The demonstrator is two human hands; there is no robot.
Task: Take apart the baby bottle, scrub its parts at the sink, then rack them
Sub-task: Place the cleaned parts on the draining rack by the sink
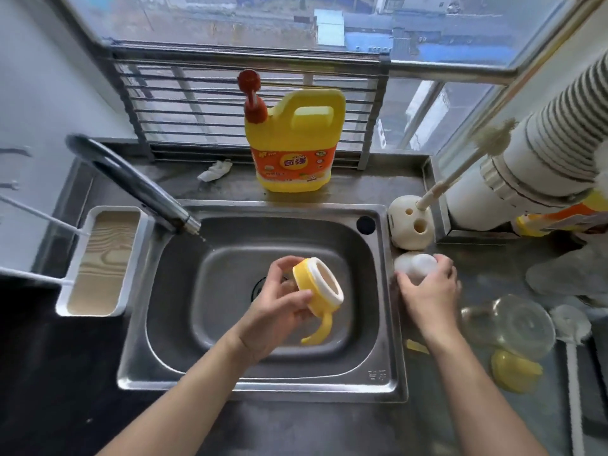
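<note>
left hand (279,312) grips collar (324,291), right hand (429,292) dome (415,264)

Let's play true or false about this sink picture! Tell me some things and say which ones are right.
1. The left hand holds the yellow collar with handles over the sink. True.
2. The soap jug has a blue pump. False: the pump is red.
3. The right hand holds a white round thing on the counter beside the sink. True.
4. The clear bottle stands inside the sink. False: it lies on the counter to the right of the sink.
</note>
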